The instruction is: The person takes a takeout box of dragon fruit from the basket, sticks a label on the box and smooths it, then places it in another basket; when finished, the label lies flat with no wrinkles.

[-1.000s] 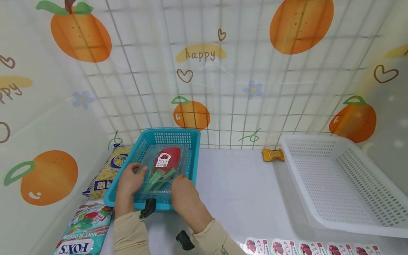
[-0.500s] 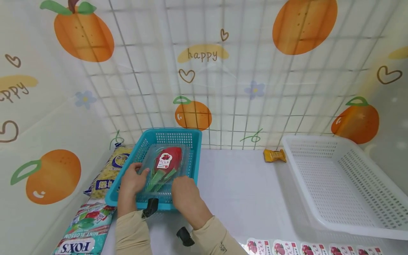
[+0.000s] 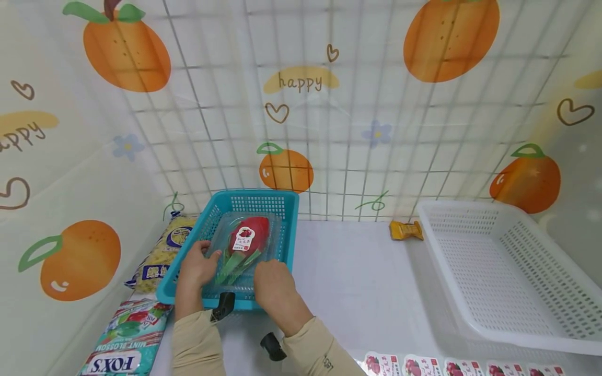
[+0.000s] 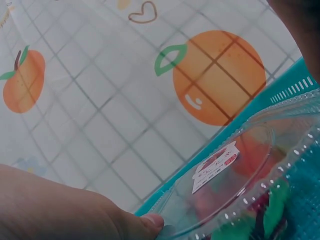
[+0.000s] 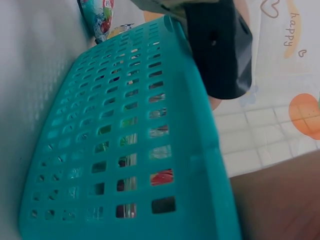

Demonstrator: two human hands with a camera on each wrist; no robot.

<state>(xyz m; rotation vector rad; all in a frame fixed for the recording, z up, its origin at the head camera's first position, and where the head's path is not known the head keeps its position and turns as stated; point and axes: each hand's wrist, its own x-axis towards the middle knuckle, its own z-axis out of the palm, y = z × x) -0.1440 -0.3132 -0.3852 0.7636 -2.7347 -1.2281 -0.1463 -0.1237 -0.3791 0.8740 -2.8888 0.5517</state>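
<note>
A clear plastic clamshell box [image 3: 271, 237] lies inside a turquoise basket [image 3: 294, 224]. Through its lid shows a red dragon fruit [image 3: 261, 230] with long green leaves, and a white sticker [image 3: 243, 238] with a printed fruit is on the lid. My left hand [image 3: 196, 266] holds the box's left side; in the left wrist view its thumb [image 4: 152, 221] presses the lid's edge. At the box's near right corner, my right hand [image 3: 275, 287] grips with curled fingers, their tips hidden from the head view. The right wrist view mostly shows the basket's perforated wall [image 5: 145, 165].
A yellow pasta bag [image 3: 160, 256] and a Fox's candy bag [image 3: 127, 339] lie left of the basket. On the right stands a white perforated basket [image 3: 437, 261], with a small yellow wrapped snack [image 3: 406, 230] beside it. Several fruit stickers [image 3: 420, 365] line the table's near edge.
Everything in the head view has shifted slightly right. Both hands keep their places at the box, which stays in the turquoise basket.
</note>
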